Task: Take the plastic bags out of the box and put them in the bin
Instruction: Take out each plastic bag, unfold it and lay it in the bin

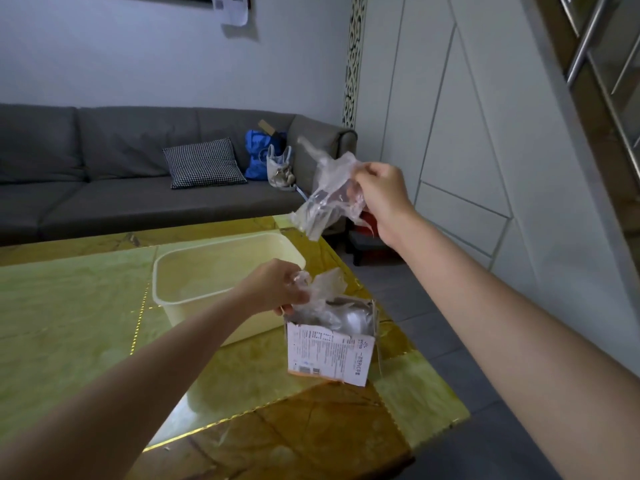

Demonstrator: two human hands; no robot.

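So the person is standing at the table (86, 306) with both hands busy. The right hand (379, 194) is holding a crumpled clear plastic bag (325, 192) up in the air, fingers curled tight around its top edge, so that grip is closed on the bag. The bag is hanging down and to the left from the hand, long axis slanting toward the far right corner of the cream bin (194, 271), loose end pointing roughly at the bin's rim. That's the relation that matters: the bin is sitting below and to the left of the raised bag, so I'd guess the drop needs a swing leftward and down.

Meanwhile the left hand (277, 287) is pinching the next bag (322, 285) where it's sticking up out of the torn cardboard box (329, 355). The box is standing just beside the bin's near right corner, touching or nearly so; hard to tell. The left hand is clearly the closer one to the bin. More plastic is bunched inside the box, and the bin is looking empty from here.
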